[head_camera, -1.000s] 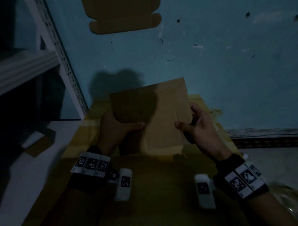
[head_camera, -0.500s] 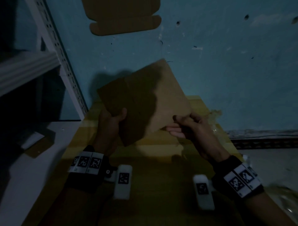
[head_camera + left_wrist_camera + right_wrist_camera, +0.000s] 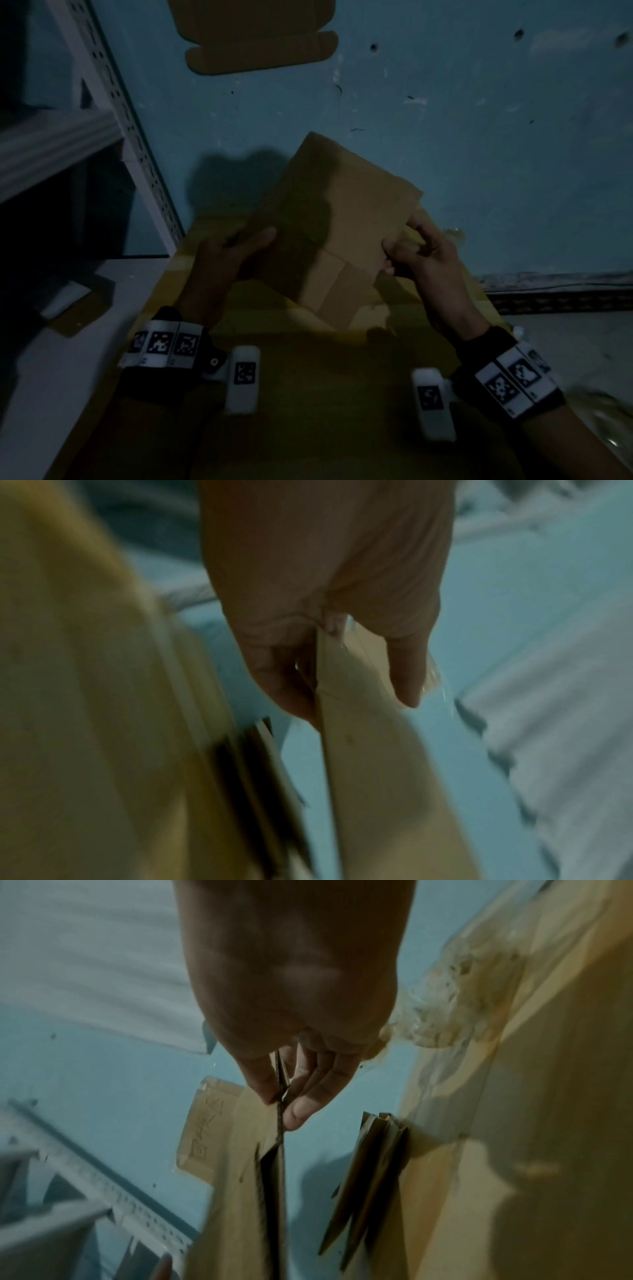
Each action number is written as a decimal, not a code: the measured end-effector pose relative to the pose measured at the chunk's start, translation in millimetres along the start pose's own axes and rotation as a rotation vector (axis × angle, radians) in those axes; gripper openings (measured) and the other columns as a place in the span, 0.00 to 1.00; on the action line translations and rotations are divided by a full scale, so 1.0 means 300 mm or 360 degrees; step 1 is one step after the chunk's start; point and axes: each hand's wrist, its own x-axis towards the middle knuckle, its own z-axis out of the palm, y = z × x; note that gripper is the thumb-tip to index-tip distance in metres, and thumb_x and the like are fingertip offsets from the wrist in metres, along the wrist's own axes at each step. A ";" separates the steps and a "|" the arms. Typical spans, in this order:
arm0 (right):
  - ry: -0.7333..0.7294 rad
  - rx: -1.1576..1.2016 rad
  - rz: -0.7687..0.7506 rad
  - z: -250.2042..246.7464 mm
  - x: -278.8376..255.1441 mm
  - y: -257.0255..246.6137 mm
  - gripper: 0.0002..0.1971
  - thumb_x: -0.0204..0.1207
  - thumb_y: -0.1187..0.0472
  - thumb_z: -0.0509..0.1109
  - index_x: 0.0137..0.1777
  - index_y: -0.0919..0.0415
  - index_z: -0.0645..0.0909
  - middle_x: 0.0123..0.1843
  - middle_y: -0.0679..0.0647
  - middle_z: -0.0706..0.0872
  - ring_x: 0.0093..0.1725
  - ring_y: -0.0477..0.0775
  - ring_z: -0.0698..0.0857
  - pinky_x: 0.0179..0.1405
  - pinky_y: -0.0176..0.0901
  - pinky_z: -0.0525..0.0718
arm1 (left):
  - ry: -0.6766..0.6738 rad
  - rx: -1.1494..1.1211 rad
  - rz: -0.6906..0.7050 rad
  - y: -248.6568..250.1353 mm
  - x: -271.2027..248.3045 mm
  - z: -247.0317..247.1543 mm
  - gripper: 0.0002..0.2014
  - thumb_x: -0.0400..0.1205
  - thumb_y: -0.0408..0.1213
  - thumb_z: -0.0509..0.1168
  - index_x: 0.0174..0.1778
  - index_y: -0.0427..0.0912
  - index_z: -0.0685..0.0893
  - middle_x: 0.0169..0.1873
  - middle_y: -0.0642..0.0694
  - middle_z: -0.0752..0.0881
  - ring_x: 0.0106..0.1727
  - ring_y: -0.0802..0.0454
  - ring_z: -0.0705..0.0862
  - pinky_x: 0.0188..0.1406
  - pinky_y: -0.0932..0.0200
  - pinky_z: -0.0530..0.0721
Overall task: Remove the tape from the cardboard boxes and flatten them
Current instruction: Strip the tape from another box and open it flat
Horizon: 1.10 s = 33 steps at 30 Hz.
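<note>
A flattened brown cardboard box (image 3: 346,219) is held up at a slant over a large yellow-brown box (image 3: 308,394) that fills the lower middle of the head view. My left hand (image 3: 236,253) grips its left edge, thumb on the near face. My right hand (image 3: 407,253) pinches the right edge between thumb and fingers. The left wrist view shows the cardboard edge (image 3: 346,723) between my thumb and fingers (image 3: 407,680). In the right wrist view the thin cardboard edge (image 3: 281,1123) runs down from my pinching fingers (image 3: 304,1104).
A flattened cardboard piece (image 3: 260,37) lies on the blue floor at the top. A white slotted metal shelf (image 3: 113,102) stands at left. Crumpled clear tape (image 3: 455,1010) lies on the large box's right side. More folded cardboard (image 3: 369,1177) stands beyond the large box.
The held cardboard has swung round in both hands, from square-on to tilted left, and now tilts to the right. Both hands keep their hold on its edges.
</note>
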 end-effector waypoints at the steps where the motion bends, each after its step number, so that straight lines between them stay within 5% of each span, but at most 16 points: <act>1: 0.0024 -0.0019 0.0008 0.007 -0.003 0.000 0.22 0.81 0.68 0.74 0.74 0.62 0.79 0.34 0.56 0.88 0.33 0.49 0.87 0.42 0.39 0.89 | -0.0026 0.0061 -0.0025 -0.006 -0.001 0.002 0.18 0.72 0.43 0.75 0.56 0.41 0.88 0.49 0.47 0.93 0.47 0.53 0.92 0.37 0.61 0.89; 5: -0.0006 0.0011 0.0098 0.018 -0.010 -0.012 0.11 0.81 0.63 0.75 0.62 0.62 0.89 0.59 0.61 0.92 0.54 0.57 0.93 0.56 0.54 0.92 | -0.0101 0.0119 -0.0088 -0.024 -0.011 0.028 0.07 0.81 0.36 0.71 0.53 0.43 0.88 0.48 0.45 0.93 0.47 0.48 0.92 0.40 0.55 0.91; 7: -0.0155 -0.0017 0.0206 0.016 -0.016 -0.017 0.06 0.81 0.59 0.75 0.53 0.58 0.91 0.57 0.58 0.93 0.56 0.56 0.92 0.54 0.50 0.90 | -0.0038 0.0066 -0.0072 -0.030 -0.009 0.034 0.10 0.82 0.37 0.70 0.59 0.44 0.87 0.53 0.44 0.92 0.53 0.45 0.91 0.48 0.48 0.91; 11: -0.0453 -0.0069 0.0367 0.043 -0.032 0.006 0.10 0.83 0.62 0.73 0.59 0.67 0.87 0.56 0.62 0.94 0.54 0.59 0.93 0.49 0.47 0.89 | 0.0030 0.0008 -0.0036 -0.041 -0.001 0.046 0.19 0.83 0.37 0.69 0.72 0.45 0.80 0.60 0.44 0.89 0.57 0.45 0.90 0.52 0.44 0.91; 14: -0.0363 -0.0112 0.0341 0.052 -0.025 0.035 0.06 0.82 0.68 0.74 0.56 0.64 0.88 0.50 0.55 0.95 0.47 0.52 0.94 0.39 0.43 0.90 | 0.0036 0.0097 0.0075 -0.047 -0.003 0.054 0.20 0.84 0.33 0.68 0.73 0.46 0.78 0.60 0.47 0.88 0.54 0.54 0.90 0.46 0.55 0.91; 16: -0.0326 -0.0216 0.0325 0.050 -0.018 0.045 0.07 0.80 0.68 0.76 0.57 0.65 0.88 0.51 0.57 0.95 0.50 0.57 0.94 0.42 0.50 0.92 | 0.0033 0.0158 0.0156 -0.050 -0.004 0.058 0.19 0.84 0.31 0.67 0.72 0.47 0.78 0.62 0.47 0.88 0.58 0.53 0.89 0.55 0.50 0.90; 21: -0.0269 -0.0233 0.0324 0.052 -0.018 0.042 0.08 0.79 0.69 0.77 0.57 0.65 0.88 0.51 0.60 0.95 0.49 0.60 0.94 0.38 0.48 0.91 | 0.0070 0.0354 0.0323 -0.050 -0.006 0.069 0.20 0.83 0.35 0.71 0.68 0.57 0.77 0.64 0.50 0.86 0.64 0.51 0.85 0.66 0.39 0.83; 25: -0.0254 -0.0189 0.0272 0.051 -0.020 0.027 0.04 0.80 0.70 0.75 0.51 0.62 0.88 0.47 0.58 0.95 0.42 0.53 0.94 0.31 0.37 0.87 | 0.0138 0.0490 0.0307 -0.056 -0.004 0.071 0.19 0.82 0.39 0.71 0.70 0.46 0.79 0.62 0.49 0.86 0.62 0.52 0.86 0.65 0.40 0.85; 30: -0.0275 -0.0158 0.0204 0.045 -0.024 0.019 0.04 0.82 0.69 0.73 0.51 0.61 0.86 0.39 0.53 0.94 0.36 0.50 0.93 0.27 0.37 0.85 | 0.0134 0.0378 0.0198 -0.049 -0.011 0.060 0.16 0.82 0.40 0.71 0.65 0.48 0.80 0.55 0.53 0.87 0.55 0.56 0.87 0.56 0.49 0.89; 33: -0.0209 -0.0211 0.0143 0.049 -0.017 0.034 0.03 0.82 0.65 0.75 0.49 0.57 0.85 0.35 0.72 0.85 0.32 0.60 0.83 0.26 0.40 0.80 | 0.0048 0.0203 0.0015 -0.033 -0.023 0.056 0.16 0.81 0.44 0.71 0.64 0.50 0.83 0.57 0.49 0.89 0.55 0.51 0.89 0.53 0.51 0.89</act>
